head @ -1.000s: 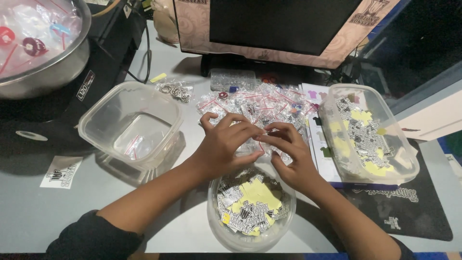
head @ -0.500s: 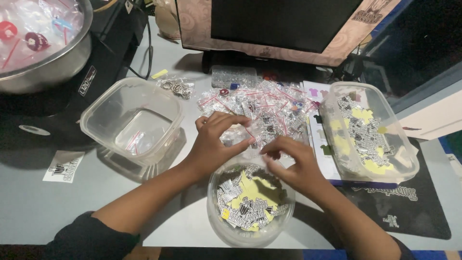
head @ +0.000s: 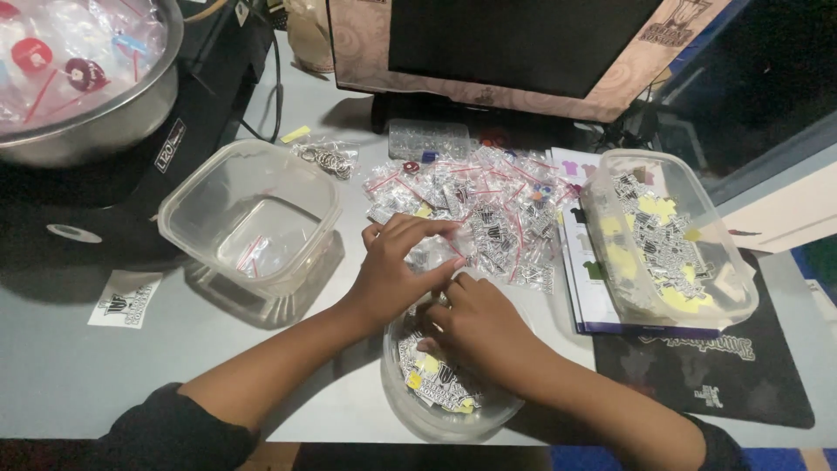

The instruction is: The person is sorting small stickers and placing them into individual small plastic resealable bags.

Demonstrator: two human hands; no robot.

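My left hand [head: 392, 270] pinches a small clear zip bag [head: 433, 254] just above the near edge of a pile of similar red-striped bags [head: 493, 205]. My right hand [head: 478, 324] sits lower, with its curled fingers down inside a round clear bowl [head: 436, 423] that holds black, white and yellow stickers [head: 436, 384]. The right fingertips are hidden under the knuckles, close to my left thumb. What they hold does not show.
A nearly empty square clear tub [head: 253, 218] stands at the left, and a sticker-filled clear tub [head: 667, 235] sits at the right on a printed sheet [head: 582, 288]. A metal bowl [head: 96, 113], a monitor [head: 514, 44], a black mat [head: 724, 366] and a loose sticker [head: 126, 298] surround them.
Both hands were together on a bag over the pile. My right hand has since dropped toward me into the round bowl, while my left hand keeps the bag.
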